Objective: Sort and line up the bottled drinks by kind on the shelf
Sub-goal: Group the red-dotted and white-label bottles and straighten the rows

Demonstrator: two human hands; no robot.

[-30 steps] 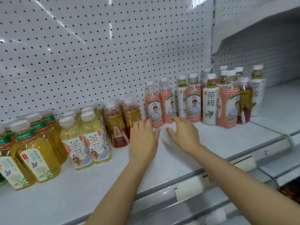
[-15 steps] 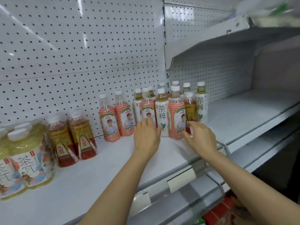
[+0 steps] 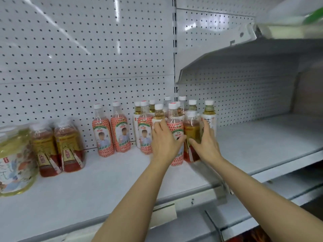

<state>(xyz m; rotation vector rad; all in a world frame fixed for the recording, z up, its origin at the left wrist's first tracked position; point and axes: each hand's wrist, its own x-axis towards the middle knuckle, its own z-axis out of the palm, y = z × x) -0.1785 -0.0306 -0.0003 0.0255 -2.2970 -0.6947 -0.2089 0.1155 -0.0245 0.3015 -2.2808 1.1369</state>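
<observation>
Nearest the camera, the shelf's front lip (image 3: 188, 194) is running bare. Just beyond that lip, both hands are reaching into the mixed cluster of bottles. The left hand (image 3: 165, 142) is lying spread, fingers open, against the white-labelled tea bottle (image 3: 158, 116) and the red-patterned bottle (image 3: 175, 137); whether it is actually gripping is unclear. The right hand (image 3: 206, 144) is cupping the amber tea bottle (image 3: 191, 135), thumb in front and fingers curled round its far side, apparently taking hold. These look like full plastic bottles: fairly heavy, stiff, with slick film labels, so gripping mid-body around the label seems safest. Further back from the lip, two red-patterned bottles (image 3: 111, 131) are standing against the pegboard (image 3: 87, 58), with shrink-wrapped amber packs (image 3: 57, 149) off to their left.
</observation>
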